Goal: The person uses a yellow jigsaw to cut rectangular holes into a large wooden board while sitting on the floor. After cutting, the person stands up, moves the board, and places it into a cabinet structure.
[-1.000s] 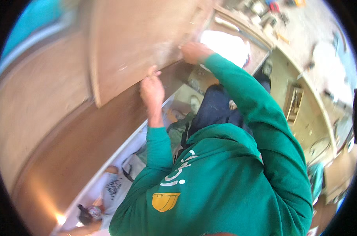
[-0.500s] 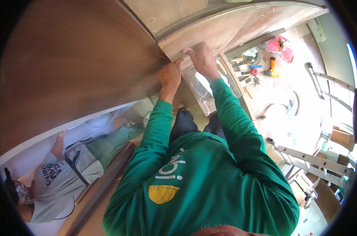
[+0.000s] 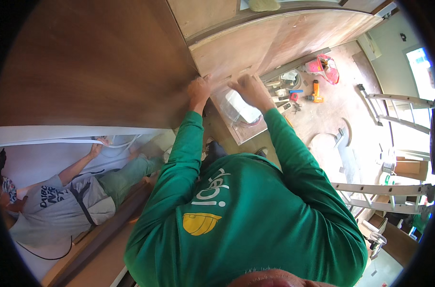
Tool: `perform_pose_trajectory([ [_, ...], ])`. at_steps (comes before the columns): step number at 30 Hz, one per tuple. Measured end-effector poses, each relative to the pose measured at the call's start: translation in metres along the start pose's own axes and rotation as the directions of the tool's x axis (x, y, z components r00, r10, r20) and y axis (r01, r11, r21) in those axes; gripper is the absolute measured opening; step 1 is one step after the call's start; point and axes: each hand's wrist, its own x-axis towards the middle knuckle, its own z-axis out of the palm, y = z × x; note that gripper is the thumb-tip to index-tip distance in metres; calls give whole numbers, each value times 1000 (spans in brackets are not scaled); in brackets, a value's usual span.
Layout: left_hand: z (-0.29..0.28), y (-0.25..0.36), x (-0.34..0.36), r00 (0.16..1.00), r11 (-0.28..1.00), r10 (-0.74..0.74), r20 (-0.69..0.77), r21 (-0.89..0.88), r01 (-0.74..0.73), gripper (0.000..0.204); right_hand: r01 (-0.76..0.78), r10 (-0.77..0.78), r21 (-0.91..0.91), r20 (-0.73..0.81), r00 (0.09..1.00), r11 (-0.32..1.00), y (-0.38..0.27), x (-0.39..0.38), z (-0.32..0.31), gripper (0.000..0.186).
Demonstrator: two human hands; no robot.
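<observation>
My left hand is closed, its thumb up, at the corner where a large dark brown panel meets a pale plywood panel. Whatever its fingers hold is hidden. A short way to the right, my right hand is curled with the thumb toward the left hand, by the lower part of the plywood. Its fingertips are out of sight. Just below the hands, an open wooden box holds clear plastic and a white item.
On the floor at right lie an orange drill, a red tape measure and a pink bag. Ladders stand farther right. At left, a co-worker in a grey shirt reaches toward white tubing beneath the brown panel.
My hands have moved apart, the right one lower against the plywood. My view has shifted, showing more of the box. The co-worker's hand now shows at the tubing.
</observation>
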Motion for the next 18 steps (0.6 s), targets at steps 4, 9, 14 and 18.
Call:
perform_pose_trajectory([
  [4, -4, 11, -9, 999, 999, 8, -37, 37, -6, 74, -80, 82, 59, -24, 996, 995, 70, -75, -10, 56],
  [9, -20, -4, -19, 997, 998, 48, -57, 31, -46, 91, -325, 325, 77, 19, 946, 943, 107, -179, -31, 58],
  [14, -38, -29, -65, 893, 963, 259, -369, 23, -270, 69, -516, 516, 29, -70, 853, 856, 164, -277, 3, 61],
  [18, -57, -43, -127, 729, 884, 382, -569, -6, -468, 41, -730, 736, 93, -91, 671, 677, 163, -339, 40, 64],
])
